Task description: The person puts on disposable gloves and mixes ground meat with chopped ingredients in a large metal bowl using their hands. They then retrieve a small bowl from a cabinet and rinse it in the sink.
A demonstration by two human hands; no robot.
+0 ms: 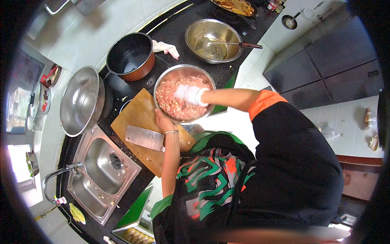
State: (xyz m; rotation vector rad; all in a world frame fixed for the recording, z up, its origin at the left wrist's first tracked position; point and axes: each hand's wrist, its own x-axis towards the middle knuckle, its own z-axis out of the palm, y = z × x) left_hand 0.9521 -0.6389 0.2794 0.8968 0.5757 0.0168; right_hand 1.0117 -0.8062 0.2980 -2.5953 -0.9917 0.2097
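A steel bowl point(165, 73) of pink minced meat point(170, 101), flecked with pale bits, stands in the middle of the counter. Into the meat presses my right hand point(189, 94), wearing a thin white glove, its fingers curled and partly sunk. My left hand point(163, 122) is bare and grips the near left side of this bowl at the rim. Below that wrist, a cleaver point(144, 137) with a broad blade lies on the wooden cutting board point(136, 114). Part of the board is hidden under my left forearm.
Behind the bowl are a brown pot point(140, 72) with a dark inside, a crumpled cloth point(166, 49) and a wide metal basin point(193, 34) holding a ladle point(243, 45). A colander point(81, 101) and a double sink point(97, 191) with a faucet point(53, 175) are at the left.
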